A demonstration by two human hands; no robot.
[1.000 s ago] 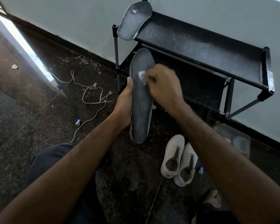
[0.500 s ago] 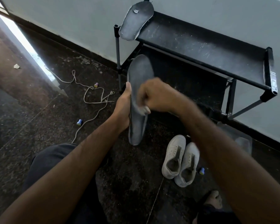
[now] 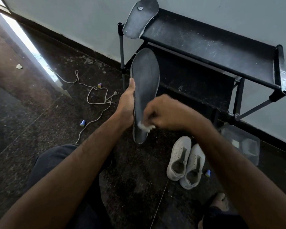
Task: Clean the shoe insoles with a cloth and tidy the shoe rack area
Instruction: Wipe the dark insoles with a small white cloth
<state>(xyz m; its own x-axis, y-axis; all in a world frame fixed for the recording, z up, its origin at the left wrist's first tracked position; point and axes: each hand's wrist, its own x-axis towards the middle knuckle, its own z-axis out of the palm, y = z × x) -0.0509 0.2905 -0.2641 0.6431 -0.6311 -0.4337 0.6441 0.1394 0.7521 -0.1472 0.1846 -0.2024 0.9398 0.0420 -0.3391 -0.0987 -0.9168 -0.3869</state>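
While the left hand holds a dark insole upright in front of the person, the right hand has swept a small white cloth down its face. A second ago the cloth was pressed near the toe end, far up the insole; half a second ago it was around the middle; now it sits near the heel end, close to the bottom edge. That reads as one full wiping stroke, toe to heel, nearly complete.

The left fingers are wrapped around the insole's left edge, thumb lying along that edge, gripping it steady. The right fingers are clenched around the bunched cloth, pressing it against the insole; the hand is slightly blurred with motion.

A second insole rests on the far left corner of the black shoe rack, overhanging its edge, with a small pale mark near its far end. The rack stands against a pale wall on the right, its top shelf dusty.

On the dark floor, a pair of white shoes without laces lies near the person on the right. White laces lie loose to the left, among a few small coloured caps. Judging by this, the laces, shoes and rack still need tidying.
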